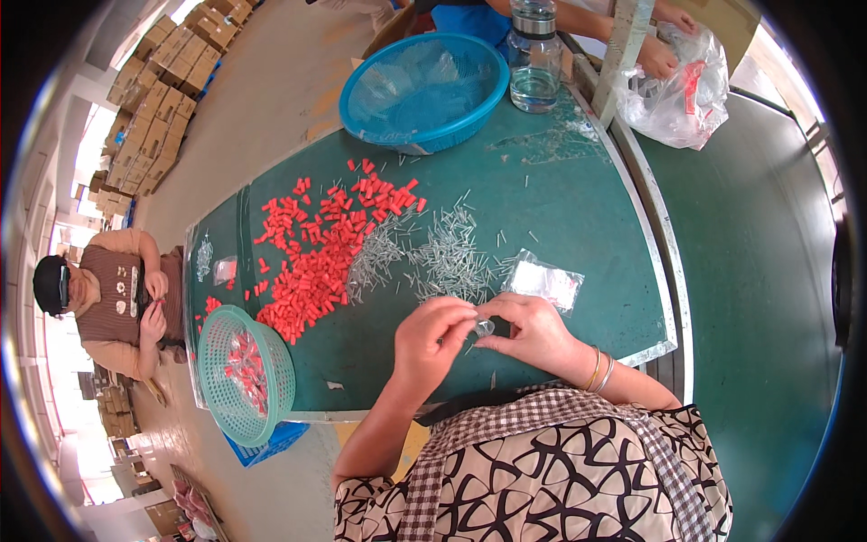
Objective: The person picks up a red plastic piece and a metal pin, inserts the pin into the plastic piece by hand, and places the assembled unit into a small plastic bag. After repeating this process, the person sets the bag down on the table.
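Observation:
My right hand (533,332) pinches a small clear plastic bag (485,327) between thumb and fingers, close above the table's near side. Right beside it, my left hand (432,339) has its fingertips closed at the bag's upper edge; what they grip is hidden. Just beyond both hands lies a loose heap of thin silver screws (449,253). A large pile of red plastic wall plugs (312,271) spreads to the left of the screws. Some flat clear bags (545,284) lie on the table just past my right hand.
A green mesh basket (284,366) with red-filled bags stands at the table's left corner. Across the green table (578,203) are a blue basin (361,126) and a glass water bottle (535,77). Co-workers sit at left and far right, one handling a plastic bag (682,99).

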{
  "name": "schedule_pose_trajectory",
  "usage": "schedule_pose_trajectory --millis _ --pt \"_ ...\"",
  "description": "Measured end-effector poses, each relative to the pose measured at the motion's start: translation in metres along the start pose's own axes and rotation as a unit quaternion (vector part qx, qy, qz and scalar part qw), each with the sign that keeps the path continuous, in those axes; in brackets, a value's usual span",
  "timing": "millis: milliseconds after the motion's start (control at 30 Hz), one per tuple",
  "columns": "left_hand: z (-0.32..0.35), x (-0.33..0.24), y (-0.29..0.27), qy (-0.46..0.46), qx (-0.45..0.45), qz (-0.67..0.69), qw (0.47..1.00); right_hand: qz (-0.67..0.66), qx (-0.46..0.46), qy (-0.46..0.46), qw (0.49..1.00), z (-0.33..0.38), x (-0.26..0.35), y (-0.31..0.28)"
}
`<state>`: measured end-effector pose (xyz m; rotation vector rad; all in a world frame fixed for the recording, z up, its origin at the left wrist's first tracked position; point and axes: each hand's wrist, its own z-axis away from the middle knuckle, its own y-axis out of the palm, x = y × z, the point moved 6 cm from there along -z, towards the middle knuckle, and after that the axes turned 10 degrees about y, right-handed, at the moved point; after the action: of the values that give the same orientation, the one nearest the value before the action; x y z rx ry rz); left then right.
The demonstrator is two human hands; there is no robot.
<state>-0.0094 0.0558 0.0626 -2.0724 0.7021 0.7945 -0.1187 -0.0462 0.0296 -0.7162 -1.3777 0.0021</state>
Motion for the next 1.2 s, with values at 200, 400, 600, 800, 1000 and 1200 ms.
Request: schedule_pose_trajectory --millis 200,400,600,800,1000,1200 --pt "0.013 0.019 -0.001 -0.15 0.003 0.056 0.987 -0.019 -0.017 -0.018 1.0 0.0 0.006 -0.006" --pt "0.028 0.037 -0.007 -0.198 -0.008 0.062 0.978 -0.066 -0.016 -0.003 0.998 0.005 0.02 -0.024" --pt "0.038 0.056 -0.019 -0.24 -0.049 0.089 0.965 -0.397 0.017 0.026 0.917 -0.006 -0.014 -0.033" --pt "0.04 0.062 -0.017 -0.261 -0.051 0.099 0.959 -0.642 0.126 0.086 0.752 -0.002 -0.03 -0.017" --pt "0.042 0.066 -0.016 -0.256 -0.055 0.102 0.96 -0.687 0.146 0.086 0.706 -0.003 -0.033 -0.012" --pt "0.045 0.066 -0.012 -0.241 -0.049 0.079 0.966 -0.664 0.16 0.095 0.725 -0.002 -0.033 -0.01"
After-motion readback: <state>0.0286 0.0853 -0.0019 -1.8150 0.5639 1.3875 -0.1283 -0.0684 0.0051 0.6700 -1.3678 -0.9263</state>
